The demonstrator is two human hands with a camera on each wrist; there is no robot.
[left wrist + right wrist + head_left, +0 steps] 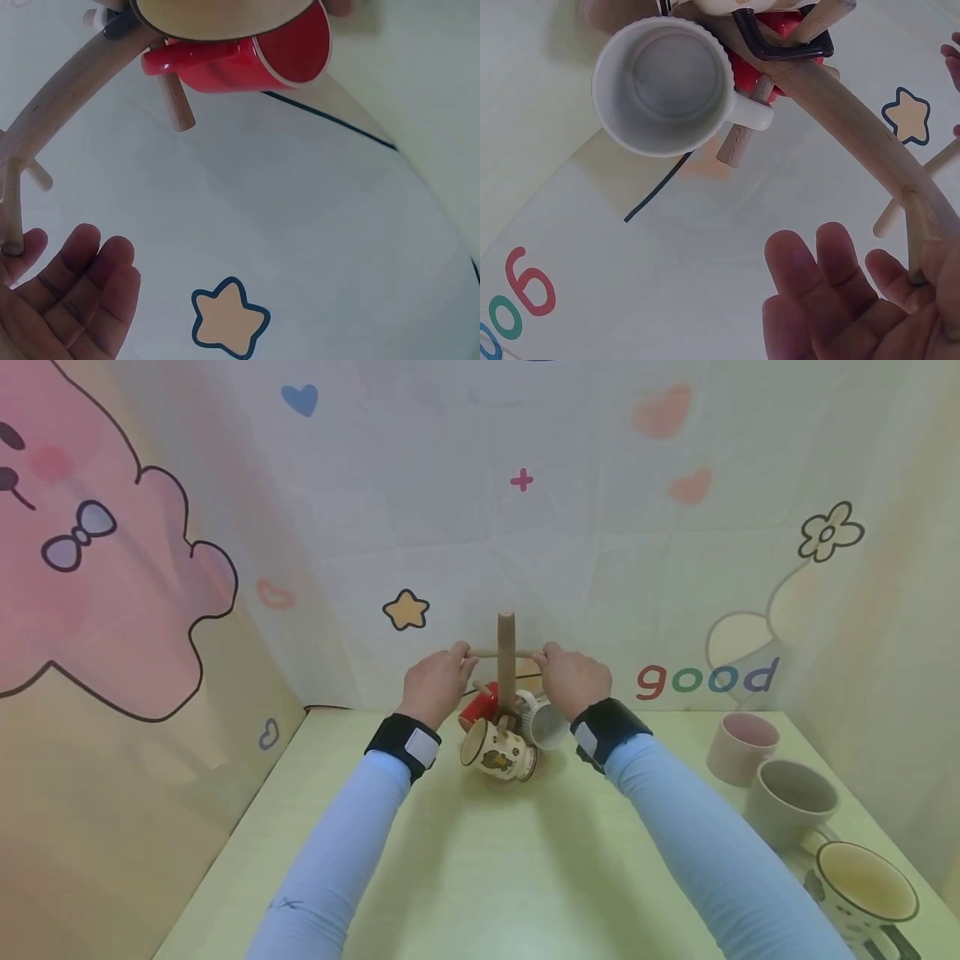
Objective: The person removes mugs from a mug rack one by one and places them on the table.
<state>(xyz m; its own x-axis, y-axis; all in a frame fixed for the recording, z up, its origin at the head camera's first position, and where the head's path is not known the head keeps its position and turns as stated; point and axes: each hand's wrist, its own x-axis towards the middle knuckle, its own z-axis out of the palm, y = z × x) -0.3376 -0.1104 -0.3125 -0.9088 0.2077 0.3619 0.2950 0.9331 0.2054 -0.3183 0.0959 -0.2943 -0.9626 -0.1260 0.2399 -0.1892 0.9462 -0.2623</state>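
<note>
A wooden mug tree (506,652) stands toward the back of the table, upright between my hands. My left hand (435,685) pinches the tip of its upper left peg (12,217), the other fingers held out loosely. On the opposite side my right hand (576,683) pinches the upper right peg (916,244) between thumb and finger. Three mugs hang by their handles low on the tree: a red mug (292,52), a white ribbed mug (667,82), and a cream mug with a printed pattern (495,755) in front.
Along the table's right side stand a pinkish mug (729,762), a grey mug (780,814) and a cream patterned mug with a dark rim (851,914), close to my right sleeve. A printed cloth (450,527) hangs behind the table.
</note>
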